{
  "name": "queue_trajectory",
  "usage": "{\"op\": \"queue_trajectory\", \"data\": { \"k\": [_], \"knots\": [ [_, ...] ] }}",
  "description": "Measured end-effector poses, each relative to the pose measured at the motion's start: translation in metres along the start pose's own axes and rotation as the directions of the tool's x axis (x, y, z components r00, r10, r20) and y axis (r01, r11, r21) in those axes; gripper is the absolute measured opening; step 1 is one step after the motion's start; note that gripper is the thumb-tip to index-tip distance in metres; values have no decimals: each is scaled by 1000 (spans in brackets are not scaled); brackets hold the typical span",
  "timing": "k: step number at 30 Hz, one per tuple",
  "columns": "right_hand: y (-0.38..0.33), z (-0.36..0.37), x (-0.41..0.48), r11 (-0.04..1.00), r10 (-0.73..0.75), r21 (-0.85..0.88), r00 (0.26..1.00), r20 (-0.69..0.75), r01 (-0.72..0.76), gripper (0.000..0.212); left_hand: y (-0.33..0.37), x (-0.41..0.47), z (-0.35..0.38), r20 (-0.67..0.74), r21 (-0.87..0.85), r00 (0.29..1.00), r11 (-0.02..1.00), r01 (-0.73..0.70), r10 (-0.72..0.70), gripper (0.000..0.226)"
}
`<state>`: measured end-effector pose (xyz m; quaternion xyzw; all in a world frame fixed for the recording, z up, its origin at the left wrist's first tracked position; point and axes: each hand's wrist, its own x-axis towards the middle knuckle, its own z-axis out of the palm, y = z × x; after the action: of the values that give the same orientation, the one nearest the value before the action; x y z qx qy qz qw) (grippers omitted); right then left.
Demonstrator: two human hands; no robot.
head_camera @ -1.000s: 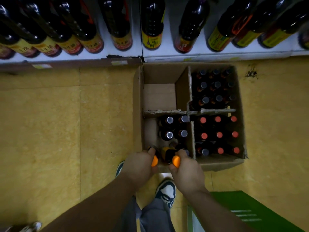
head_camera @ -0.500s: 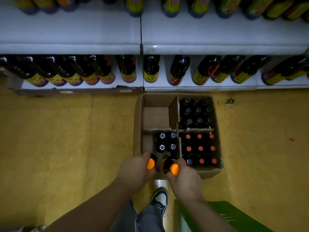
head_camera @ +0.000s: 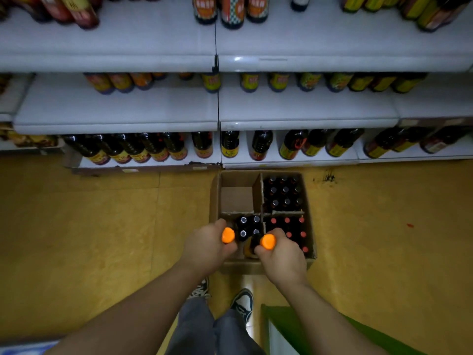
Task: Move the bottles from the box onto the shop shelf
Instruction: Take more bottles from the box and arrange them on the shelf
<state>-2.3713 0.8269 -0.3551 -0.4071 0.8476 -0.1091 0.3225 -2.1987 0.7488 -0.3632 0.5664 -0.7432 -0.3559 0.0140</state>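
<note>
Now left hand (head_camera: 207, 248) closed round orange-capped bottle (head_camera: 227, 235), right hand (head_camera: 281, 257) round second bottle (head_camera: 267, 241), both above box (head_camera: 311, 226) near-left corner. Risk: neck-only grip slips, bottle falls on remaining ones.

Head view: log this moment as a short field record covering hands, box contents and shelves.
left hand: gripping an orange-capped bottle
right hand: gripping a second orange-capped bottle
cardboard box: on the floor, split into four compartments
far-left compartment: empty
other compartments: hold dark bottles
lowest shelf: row of dark bottles
middle shelf: front area bare
</note>
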Motion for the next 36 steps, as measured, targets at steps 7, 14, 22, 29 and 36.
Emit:
{"op": "queue_trajectory", "data": {
  "k": [7, 14, 22, 29, 36],
  "knots": [
    [-28, -61, -32, 997, -71, 30, 995, -74, 73, 24, 35, -43, -57, -163, -33, 986, 999, -23, 17, 28],
    [-57, -102, -38, 983, -147, 82, 974, -171, 163, 25, 63, -58, -96, -303, -108, 953, 993, -58, 23, 30],
    [-92, -133, -35, 962, -170, 175, 959, -228, 212, 24, 70, -52, -135, -409, -226, 913, 969, -99, -2, 28],
    [-132, -152, -36, 943, -219, 181, 930, -296, 280, 24, 67, -39, -179, -439, -242, 898, 961, -137, 17, 26],
    [-189, -158, -51, 919, -253, 204, 901, -352, 337, 22, 45, -33, -236, -457, -274, 887, 940, -205, 60, 28]
  ]
}}
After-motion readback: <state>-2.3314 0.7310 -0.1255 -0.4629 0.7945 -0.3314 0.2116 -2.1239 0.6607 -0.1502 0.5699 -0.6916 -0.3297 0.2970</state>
